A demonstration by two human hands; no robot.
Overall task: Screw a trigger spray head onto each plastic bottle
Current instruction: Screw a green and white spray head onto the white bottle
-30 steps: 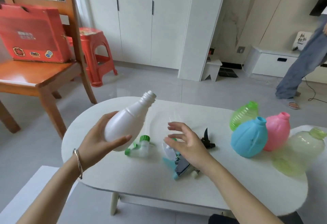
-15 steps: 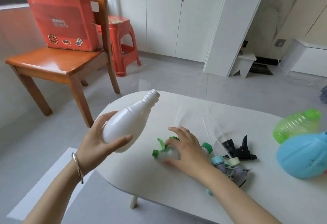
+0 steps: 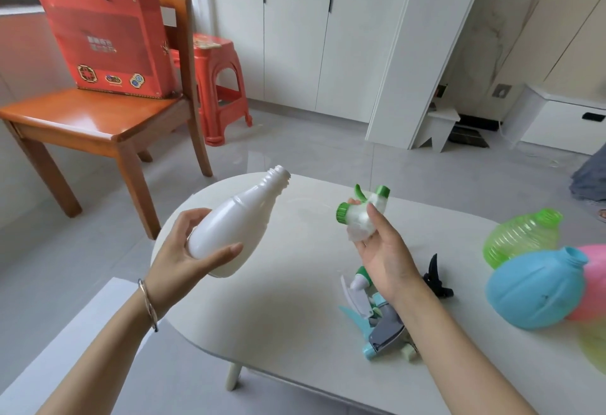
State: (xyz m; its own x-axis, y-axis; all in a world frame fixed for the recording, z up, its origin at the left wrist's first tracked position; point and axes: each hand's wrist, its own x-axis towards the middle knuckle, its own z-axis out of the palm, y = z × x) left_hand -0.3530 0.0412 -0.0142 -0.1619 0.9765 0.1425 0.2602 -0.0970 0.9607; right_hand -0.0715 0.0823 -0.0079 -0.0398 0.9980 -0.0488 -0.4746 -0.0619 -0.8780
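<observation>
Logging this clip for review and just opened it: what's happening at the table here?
A person is fitting spray heads to bottles. The left hand holds a white bottle tilted above the table, neck open and bare. The right hand holds a green-and-clear trigger spray head beside it, not yet on the neck. More spray heads lie on the table, with green, blue and pink bottles uncapped at right.

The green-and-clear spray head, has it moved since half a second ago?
Yes. The right hand has lifted the spray head off the table.
</observation>
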